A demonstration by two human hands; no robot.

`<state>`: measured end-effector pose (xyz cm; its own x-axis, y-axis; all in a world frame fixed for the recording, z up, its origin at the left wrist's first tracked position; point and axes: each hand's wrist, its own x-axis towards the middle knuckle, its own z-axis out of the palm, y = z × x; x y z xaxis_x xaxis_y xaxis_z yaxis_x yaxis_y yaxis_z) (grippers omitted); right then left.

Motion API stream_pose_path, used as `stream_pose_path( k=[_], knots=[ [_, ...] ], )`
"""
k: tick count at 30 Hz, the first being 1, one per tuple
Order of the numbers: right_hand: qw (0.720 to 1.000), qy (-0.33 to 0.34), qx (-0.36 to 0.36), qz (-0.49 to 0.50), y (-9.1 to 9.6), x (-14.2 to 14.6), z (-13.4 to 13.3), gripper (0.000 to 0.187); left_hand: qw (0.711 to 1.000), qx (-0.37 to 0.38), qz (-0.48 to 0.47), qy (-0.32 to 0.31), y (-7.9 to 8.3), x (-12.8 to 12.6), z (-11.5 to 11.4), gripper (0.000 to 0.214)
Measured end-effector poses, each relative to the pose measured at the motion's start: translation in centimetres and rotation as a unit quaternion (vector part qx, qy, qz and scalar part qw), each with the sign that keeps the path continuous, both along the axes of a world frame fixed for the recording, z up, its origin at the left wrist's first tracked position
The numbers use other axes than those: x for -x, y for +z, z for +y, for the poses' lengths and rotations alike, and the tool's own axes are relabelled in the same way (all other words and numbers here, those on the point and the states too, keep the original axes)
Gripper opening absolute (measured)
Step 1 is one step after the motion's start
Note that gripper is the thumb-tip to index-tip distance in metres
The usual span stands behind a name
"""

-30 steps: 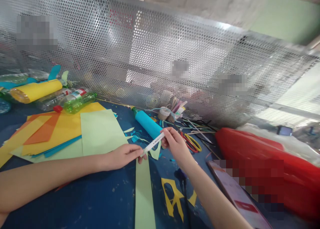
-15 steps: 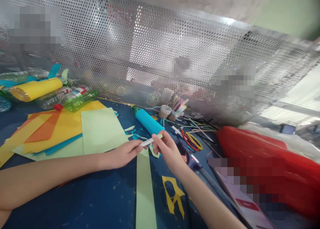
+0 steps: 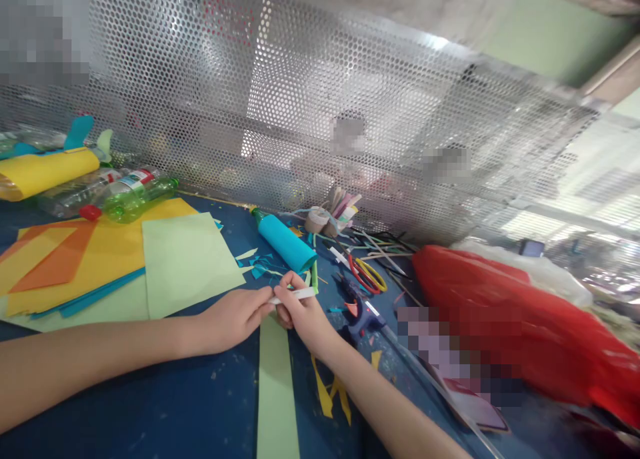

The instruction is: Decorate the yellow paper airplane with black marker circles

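Note:
A white marker [image 3: 303,293] lies across both hands above the table. My left hand [image 3: 239,317] pinches its left end between thumb and fingers. My right hand [image 3: 299,312] is closed around the marker's middle, and its white right end sticks out past the fingers. Beneath the hands, a pale green paper strip [image 3: 277,385] runs toward the near edge. Just beyond them lies a bottle wrapped in blue paper [image 3: 286,241], its green neck pointing away to the left. Blue and green paper scraps [image 3: 259,267] lie beside this bottle.
Stacked coloured paper [image 3: 193,262] and plastic bottles [image 3: 131,195] lie left. Scissors [image 3: 367,275], a glue gun [image 3: 364,315] and a red plastic bag [image 3: 480,312] lie right. Yellow offcuts [image 3: 323,389] lie near my right forearm. A perforated metal screen [image 3: 300,99] stands behind.
The view has shifted right. My right hand has turned and drawn closer to my left along the marker, whose white end now shows past the right fingers.

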<state>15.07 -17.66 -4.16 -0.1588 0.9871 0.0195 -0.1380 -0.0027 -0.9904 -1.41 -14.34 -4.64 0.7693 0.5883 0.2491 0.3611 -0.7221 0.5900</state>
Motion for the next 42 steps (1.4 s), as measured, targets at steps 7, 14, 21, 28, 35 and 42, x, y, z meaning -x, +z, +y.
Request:
stream_pose_path(
  k=[7,14,21,28,35,42],
  knots=[
    [1.000,0.001,-0.003,0.025,-0.4,0.1,-0.1,0.034,1.000,0.008,-0.018,0.013,-0.3,0.0,-0.2,0.031],
    [0.999,-0.016,-0.009,0.040,-0.8,0.2,0.0,0.034,0.995,0.097,-0.019,-0.027,0.7,0.2,0.1,0.032],
    [0.999,-0.022,-0.031,-0.008,-0.3,0.0,-0.2,0.038,1.000,0.012,-0.001,0.009,0.3,0.1,-0.1,0.028],
    [0.999,-0.008,-0.025,0.037,-0.5,0.1,0.0,0.043,1.000,-0.001,0.025,0.002,-0.4,0.1,0.0,0.031],
    [0.996,-0.005,-0.022,0.082,-0.8,0.2,0.3,0.042,0.999,0.049,0.020,0.004,0.0,0.0,0.3,0.035],
    [0.979,-0.174,-0.044,0.098,-0.8,-0.8,0.7,0.036,0.994,0.065,0.012,0.084,0.7,0.2,0.5,0.038]
  ],
)
